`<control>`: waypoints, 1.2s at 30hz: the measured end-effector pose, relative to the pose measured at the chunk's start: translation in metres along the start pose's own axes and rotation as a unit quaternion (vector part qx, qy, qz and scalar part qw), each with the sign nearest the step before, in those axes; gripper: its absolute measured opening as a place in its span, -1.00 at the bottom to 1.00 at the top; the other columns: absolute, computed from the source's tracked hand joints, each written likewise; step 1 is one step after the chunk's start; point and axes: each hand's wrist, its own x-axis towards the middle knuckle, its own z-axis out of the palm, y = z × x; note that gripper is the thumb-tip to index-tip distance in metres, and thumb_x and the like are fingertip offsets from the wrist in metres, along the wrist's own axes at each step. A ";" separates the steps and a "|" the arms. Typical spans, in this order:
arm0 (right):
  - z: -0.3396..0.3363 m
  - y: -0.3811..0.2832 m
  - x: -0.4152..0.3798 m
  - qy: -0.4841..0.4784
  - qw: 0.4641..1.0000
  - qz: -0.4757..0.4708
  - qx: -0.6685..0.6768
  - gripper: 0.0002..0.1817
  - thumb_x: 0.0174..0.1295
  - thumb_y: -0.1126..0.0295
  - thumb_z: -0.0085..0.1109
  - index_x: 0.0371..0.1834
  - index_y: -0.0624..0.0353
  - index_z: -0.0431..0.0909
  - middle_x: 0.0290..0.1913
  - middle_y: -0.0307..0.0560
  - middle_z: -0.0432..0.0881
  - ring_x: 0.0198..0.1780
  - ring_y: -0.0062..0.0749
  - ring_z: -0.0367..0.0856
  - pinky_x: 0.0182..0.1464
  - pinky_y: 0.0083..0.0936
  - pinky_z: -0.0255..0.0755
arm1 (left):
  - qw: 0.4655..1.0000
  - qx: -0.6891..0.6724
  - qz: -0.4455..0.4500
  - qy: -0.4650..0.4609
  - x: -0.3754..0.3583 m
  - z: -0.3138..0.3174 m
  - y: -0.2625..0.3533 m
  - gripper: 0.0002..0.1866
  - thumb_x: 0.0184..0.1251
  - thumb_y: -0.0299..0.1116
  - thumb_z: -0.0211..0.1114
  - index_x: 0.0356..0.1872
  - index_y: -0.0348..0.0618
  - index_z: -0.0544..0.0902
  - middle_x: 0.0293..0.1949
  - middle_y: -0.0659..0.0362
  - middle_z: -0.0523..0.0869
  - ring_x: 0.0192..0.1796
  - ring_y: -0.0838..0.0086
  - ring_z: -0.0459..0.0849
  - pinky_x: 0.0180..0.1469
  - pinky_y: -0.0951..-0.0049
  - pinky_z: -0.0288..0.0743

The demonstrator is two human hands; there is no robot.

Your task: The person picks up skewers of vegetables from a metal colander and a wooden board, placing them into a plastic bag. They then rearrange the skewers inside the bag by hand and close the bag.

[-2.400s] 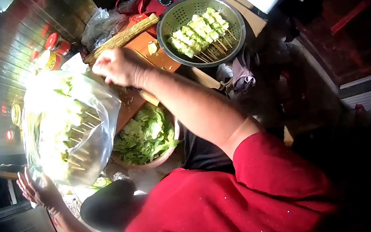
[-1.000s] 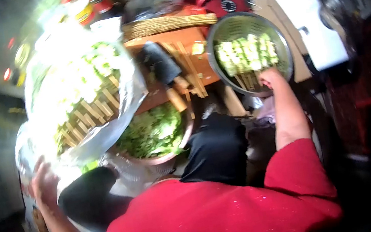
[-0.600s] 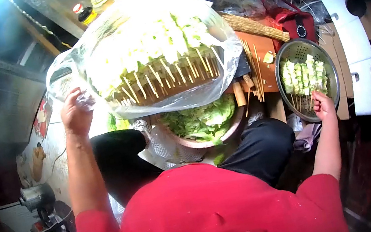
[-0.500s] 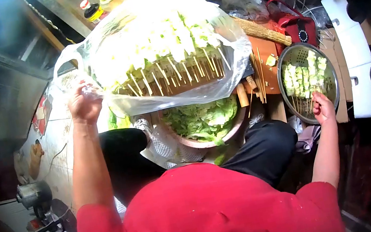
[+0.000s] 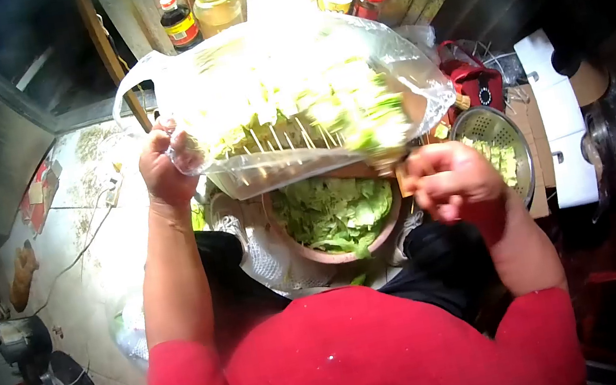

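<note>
My left hand (image 5: pixel 170 167) is closed on the left edge of a clear plastic bag (image 5: pixel 423 73), holding its mouth spread. Rows of skewered green leaves (image 5: pixel 242 122) lie inside, bare stick ends toward me; bright glare washes out the upper part. At the bag's right front, my right hand (image 5: pixel 454 177) grips leaf skewers (image 5: pixel 373 119), blurred by motion, with their leafy part over the bag opening; how many cannot be told. A metal colander (image 5: pixel 487 124) to the right holds more leaf skewers (image 5: pixel 502 161), partly hidden behind my right hand.
Below the bag, a pink basin (image 5: pixel 309 256) holds loose green leaves (image 5: pixel 336 212). Bottles and jars (image 5: pixel 217 6) line the back wall. A red bag (image 5: pixel 474 81) and white foam pieces (image 5: pixel 557 107) are at right. A cable (image 5: pixel 81 261) crosses the left floor.
My right hand has moved left from the colander to the bag, bringing leaf skewers with it. Fewer skewers show in the colander. My left hand still holds the bag.
</note>
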 end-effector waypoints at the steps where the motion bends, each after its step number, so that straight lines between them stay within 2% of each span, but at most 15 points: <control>1: 0.013 -0.006 0.020 -0.034 0.999 0.025 -0.012 -0.79 0.18 0.45 0.18 -0.14 0.30 0.55 -0.41 -0.14 0.63 -0.64 -0.72 0.51 -0.69 -0.85 0.21 | 0.999 0.010 -0.009 0.030 0.001 0.002 0.002 -0.84 0.21 -0.59 -0.03 -0.22 -0.14 0.42 -0.49 0.32 0.43 -0.59 0.67 0.36 -0.57 0.64 0.27; 3: 0.038 -0.015 0.058 -0.055 0.997 0.045 -0.017 -0.78 0.16 0.38 0.22 -0.18 0.25 0.59 -0.45 -0.20 0.60 -0.64 -0.72 0.43 -0.63 -0.78 0.25 | 0.997 0.041 -0.011 0.072 0.001 0.012 0.006 -0.86 0.23 -0.55 -0.12 -0.28 -0.12 0.40 -0.53 0.30 0.41 -0.64 0.66 0.32 -0.62 0.67 0.23; 5: 0.051 -0.014 0.096 -0.064 0.996 0.058 -0.016 -0.78 0.19 0.44 0.17 -0.16 0.33 0.50 -0.50 -0.18 0.56 -0.66 -0.70 0.43 -0.66 -0.79 0.22 | 0.994 0.032 -0.030 0.101 0.001 0.014 0.010 -0.85 0.19 -0.50 -0.18 -0.36 -0.07 0.39 -0.57 0.32 0.39 -0.67 0.67 0.23 -0.65 0.70 0.16; 9: 0.068 -0.012 0.152 -0.071 0.997 0.041 -0.012 -0.84 0.21 0.37 0.21 -0.29 0.25 0.55 -0.50 -0.25 0.56 -0.66 -0.74 0.42 -0.63 -0.78 0.26 | 0.994 -0.063 -0.064 0.065 -0.006 0.007 0.022 -0.87 0.21 -0.49 -0.17 -0.33 -0.08 0.37 -0.56 0.30 0.39 -0.67 0.68 0.23 -0.66 0.71 0.16; 14: 0.082 -0.005 0.191 -0.091 0.995 0.032 0.006 -0.88 0.18 0.38 0.24 -0.34 0.20 0.58 -0.48 -0.28 0.57 -0.64 -0.79 0.40 -0.66 -0.83 0.20 | 0.990 -0.114 -0.086 0.019 -0.007 -0.008 0.024 -0.89 0.20 -0.45 -0.13 -0.32 -0.10 0.39 -0.57 0.24 0.37 -0.63 0.60 0.30 -0.64 0.66 0.27; 19: 0.091 0.030 0.215 -0.090 0.995 0.023 0.043 -0.93 0.16 0.39 0.25 -0.39 0.13 0.59 -0.51 -0.27 0.60 -0.64 -0.77 0.40 -0.63 -0.81 0.23 | 0.991 -0.108 -0.067 0.039 -0.003 0.003 0.020 -0.91 0.21 -0.47 -0.13 -0.34 -0.08 0.36 -0.59 0.26 0.36 -0.65 0.60 0.28 -0.64 0.67 0.24; 20: 0.093 0.038 0.220 -0.101 0.994 0.022 0.033 -0.89 0.21 0.35 0.22 -0.30 0.14 0.57 -0.48 -0.28 0.60 -0.65 -0.80 0.36 -0.66 -0.81 0.18 | 0.991 -0.101 -0.055 0.062 -0.002 0.005 0.019 -0.91 0.21 -0.49 -0.15 -0.34 -0.08 0.34 -0.59 0.27 0.35 -0.65 0.60 0.27 -0.64 0.69 0.21; 24: 0.103 0.047 0.226 -0.051 0.998 0.044 0.015 -0.93 0.16 0.43 0.23 -0.35 0.16 0.56 -0.50 -0.22 0.62 -0.67 -0.73 0.40 -0.65 -0.78 0.21 | 0.992 -0.100 -0.062 0.040 0.001 0.009 0.017 -0.91 0.21 -0.48 -0.15 -0.35 -0.08 0.35 -0.59 0.28 0.35 -0.66 0.61 0.25 -0.65 0.69 0.20; 27: 0.109 0.044 0.230 -0.012 0.996 0.051 -0.075 -0.93 0.11 0.49 0.24 -0.36 0.20 0.55 -0.55 -0.17 0.61 -0.70 -0.65 0.42 -0.67 -0.72 0.25 | 0.995 -0.057 -0.059 0.061 0.001 0.013 0.018 -0.89 0.21 -0.48 -0.15 -0.33 -0.09 0.37 -0.59 0.29 0.35 -0.66 0.63 0.25 -0.63 0.70 0.21; 29: 0.112 0.042 0.232 -0.034 0.995 0.054 -0.083 -0.92 0.08 0.54 0.23 -0.36 0.24 0.55 -0.60 -0.13 0.58 -0.73 -0.58 0.43 -0.68 -0.66 0.28 | 0.986 -0.017 -0.057 0.157 0.001 0.018 0.023 -0.87 0.21 -0.48 -0.14 -0.30 -0.10 0.39 -0.58 0.31 0.35 -0.63 0.64 0.29 -0.62 0.71 0.23; 30: 0.112 0.042 0.233 -0.049 0.994 0.061 -0.077 -0.93 0.08 0.56 0.23 -0.38 0.27 0.55 -0.60 -0.11 0.58 -0.72 -0.57 0.43 -0.68 -0.63 0.30 | 0.988 0.080 -0.030 0.130 -0.005 0.024 0.023 -0.86 0.21 -0.51 -0.15 -0.32 -0.14 0.41 -0.53 0.31 0.40 -0.58 0.65 0.30 -0.59 0.74 0.23; 31: 0.114 0.045 0.239 -0.049 0.994 0.062 -0.073 -0.93 0.08 0.56 0.23 -0.38 0.27 0.55 -0.60 -0.11 0.58 -0.72 -0.57 0.43 -0.68 -0.63 0.30 | 0.987 0.083 -0.034 0.131 -0.004 0.021 0.024 -0.86 0.21 -0.51 -0.15 -0.32 -0.14 0.41 -0.53 0.31 0.40 -0.58 0.65 0.30 -0.59 0.74 0.23; 33: 0.119 0.048 0.247 -0.062 0.985 0.071 -0.148 -0.96 0.08 0.56 0.22 -0.42 0.28 0.55 -0.61 -0.09 0.58 -0.72 -0.55 0.44 -0.67 -0.62 0.32 | 0.914 0.355 0.035 0.194 -0.003 0.004 0.031 -0.87 0.22 -0.53 -0.15 -0.39 -0.18 0.41 -0.46 0.29 0.45 -0.52 0.65 0.33 -0.54 0.72 0.26; 34: 0.121 0.047 0.243 -0.073 0.985 0.045 -0.150 -0.96 0.09 0.57 0.22 -0.44 0.30 0.55 -0.63 -0.08 0.57 -0.73 -0.54 0.43 -0.69 -0.61 0.32 | 0.846 0.505 0.122 0.121 -0.003 -0.005 0.032 -0.85 0.23 -0.54 -0.17 -0.44 -0.22 0.40 -0.41 0.28 0.49 -0.49 0.65 0.35 -0.47 0.69 0.31; 36: 0.126 0.041 0.233 -0.069 0.991 0.038 -0.106 -0.95 0.08 0.57 0.23 -0.44 0.31 0.56 -0.62 -0.07 0.58 -0.74 -0.54 0.43 -0.70 -0.61 0.30 | 0.878 0.437 0.150 0.123 -0.006 -0.001 0.021 -0.86 0.24 -0.52 -0.15 -0.43 -0.20 0.41 -0.43 0.28 0.49 -0.49 0.65 0.38 -0.46 0.65 0.34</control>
